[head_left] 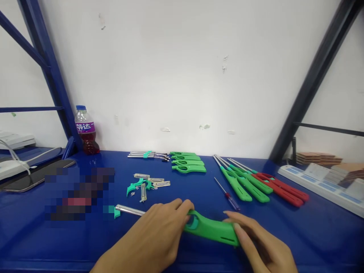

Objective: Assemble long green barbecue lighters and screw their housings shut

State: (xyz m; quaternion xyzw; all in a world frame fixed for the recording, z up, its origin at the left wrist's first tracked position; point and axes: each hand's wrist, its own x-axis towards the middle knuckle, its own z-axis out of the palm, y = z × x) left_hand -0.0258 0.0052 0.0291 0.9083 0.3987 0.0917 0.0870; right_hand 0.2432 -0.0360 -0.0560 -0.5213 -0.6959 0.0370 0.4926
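A green lighter (213, 228) with a metal tube pointing left is held low over the blue table, between my two hands. My left hand (159, 233) wraps round its front part, where the tube meets the green body, and hides that joint. At the other end, my right hand (260, 242) pinches the handle's tip between thumb and fingers. A teal trigger shows in the opening beside my left fingers. Beyond my hands lie a screwdriver (230, 198) with a purple handle, small teal parts (136, 185) and clear tanks (143, 192).
Green shells (188, 168) and metal tubes (148, 155) lie near the wall. Green lighters (236, 185) and red lighters (287, 191) are fanned at right, beside a white power strip (321, 189). A bottle (87, 131) and a dark phone (40, 175) are at left.
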